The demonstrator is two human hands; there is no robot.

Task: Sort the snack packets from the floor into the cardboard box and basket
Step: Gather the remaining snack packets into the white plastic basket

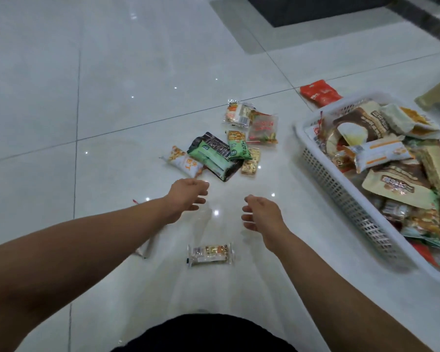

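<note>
Several snack packets lie in a heap on the white tiled floor, among them a green and black packet [212, 154] and a white and orange packet [183, 162]. A clear bar packet [210, 253] lies alone nearer to me. My left hand [188, 196] hovers just short of the heap with fingers loosely spread and nothing in it. My right hand [261, 212] hangs beside it, relaxed and holding nothing. The white plastic basket [341, 189] at the right is filled with packets. No cardboard box is in view.
A red packet [319, 93] lies on the floor behind the basket. A slim white packet [148, 246] is partly hidden under my left forearm. A dark mat [315, 8] lies at the top, and a pale furniture leg [437, 94] stands at the right edge.
</note>
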